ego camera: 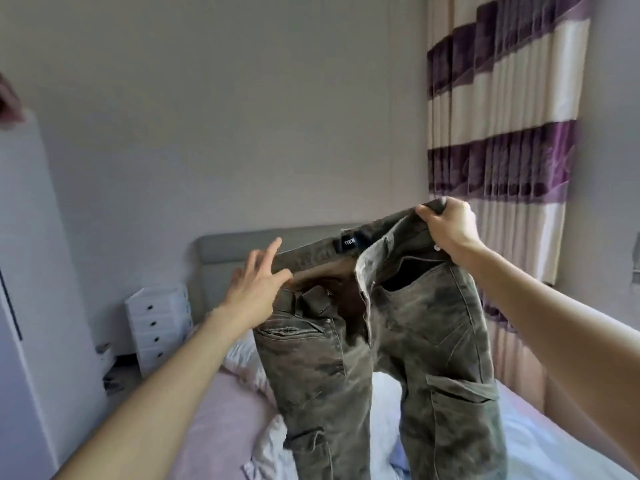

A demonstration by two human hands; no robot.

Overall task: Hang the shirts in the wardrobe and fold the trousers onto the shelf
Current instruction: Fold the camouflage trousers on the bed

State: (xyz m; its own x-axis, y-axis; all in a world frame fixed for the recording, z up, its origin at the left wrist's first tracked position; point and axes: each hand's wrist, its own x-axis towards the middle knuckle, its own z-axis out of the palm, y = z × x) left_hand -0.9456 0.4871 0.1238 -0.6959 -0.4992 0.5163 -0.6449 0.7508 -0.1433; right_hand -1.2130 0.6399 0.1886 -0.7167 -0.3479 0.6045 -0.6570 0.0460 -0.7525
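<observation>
Two bare hands raised over the bed point(214, 420), a pair of olive camouflage cargo trousers point(377, 341) held up between them. Right hand point(450, 230) clenched on the waistband's right end, fabric bunched in the fist, trouser weight hanging from that grasp. Left hand point(256, 292) at the waistband's left end, fingers spread and mostly straight, thumb lying against the cloth; touching rather than clamping, no firm hold visible. Fly undone, black label point(346, 244) showing inside the back of the waist. Both legs hanging down toward the mattress, cargo pockets facing the camera, hems cut off by the lower edge of view. Behind: grey headboard point(242, 244), white drawer unit point(157, 327) beside the bed's left side, purple-and-cream striped curtain point(502, 133) on the right.
</observation>
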